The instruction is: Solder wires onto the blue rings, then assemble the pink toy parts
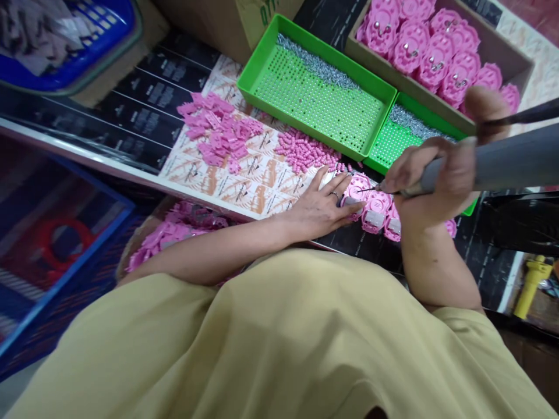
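Your right hand (430, 177) is wrapping closed around a grey electric screwdriver (493, 163), right of centre in the frame. Its thin bit is pointing left at a pink round part (358, 196) lying on the table just below the green trays. Your left hand (321, 203) is lying flat, fingers spread and gripping nothing, fingertips pressing on that same pink part. More pink round parts (379, 212) are sitting in a row touching it, partly hidden under your right hand.

In the upper middle, a green perforated tray (314, 87) is holding small metal screws along its far edge; a second green tray (399, 137) is sitting just beside it on the right. At upper right, a cardboard box (502, 46) is holding assembled pink parts. Loose pink clips (216, 131) and small pink pieces (305, 152) are lying left of centre. Whether the bit is actually touching a screw is probably not resolvable here; it is too small and blurred.
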A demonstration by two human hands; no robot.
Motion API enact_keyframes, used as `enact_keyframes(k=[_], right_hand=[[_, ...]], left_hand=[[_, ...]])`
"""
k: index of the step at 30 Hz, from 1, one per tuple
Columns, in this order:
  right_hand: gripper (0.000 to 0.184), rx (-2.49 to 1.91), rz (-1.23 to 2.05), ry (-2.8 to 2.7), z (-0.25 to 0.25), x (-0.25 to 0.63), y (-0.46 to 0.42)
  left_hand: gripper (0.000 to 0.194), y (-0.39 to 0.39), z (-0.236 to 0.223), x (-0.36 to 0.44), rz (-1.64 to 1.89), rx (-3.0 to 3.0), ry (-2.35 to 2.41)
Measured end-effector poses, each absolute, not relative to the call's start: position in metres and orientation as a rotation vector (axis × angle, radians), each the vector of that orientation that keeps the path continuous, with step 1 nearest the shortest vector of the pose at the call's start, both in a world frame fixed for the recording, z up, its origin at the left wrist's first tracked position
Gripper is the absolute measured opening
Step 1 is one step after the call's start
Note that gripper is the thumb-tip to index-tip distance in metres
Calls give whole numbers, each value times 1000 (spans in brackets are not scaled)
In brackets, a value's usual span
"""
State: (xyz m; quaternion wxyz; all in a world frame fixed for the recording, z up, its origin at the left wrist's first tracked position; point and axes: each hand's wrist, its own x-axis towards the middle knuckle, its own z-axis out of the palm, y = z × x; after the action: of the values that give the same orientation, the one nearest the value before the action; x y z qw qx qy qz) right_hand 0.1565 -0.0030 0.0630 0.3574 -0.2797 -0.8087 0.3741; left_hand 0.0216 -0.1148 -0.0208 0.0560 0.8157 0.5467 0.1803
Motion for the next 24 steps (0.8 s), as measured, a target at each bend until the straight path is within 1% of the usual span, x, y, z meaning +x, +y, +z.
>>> enact_keyframes(k=[3,8,13,14,20,24], right_hand=[[59,-741,859,-2063,58,147,-26],[51,-631,904,-1951,47,144,-27],[32,-543,934,-1869,45,142,-28],[30,-529,957,-1861,45,140,-29],[39,-563,1054,-1834,41,128,-27],[57,-672,1065,-1957,36,146,-14]], left_hand=[[39,-115,-20,22,547,2497,1666],[41,-114,-20,21,607,2498,1641],[38,-113,-20,21,629,2491,1627],[37,-112,-20,21,622,2490,1624],[36,-111,-18,21,589,2476,1630],[39,-112,-17,21,582,2472,1619]])
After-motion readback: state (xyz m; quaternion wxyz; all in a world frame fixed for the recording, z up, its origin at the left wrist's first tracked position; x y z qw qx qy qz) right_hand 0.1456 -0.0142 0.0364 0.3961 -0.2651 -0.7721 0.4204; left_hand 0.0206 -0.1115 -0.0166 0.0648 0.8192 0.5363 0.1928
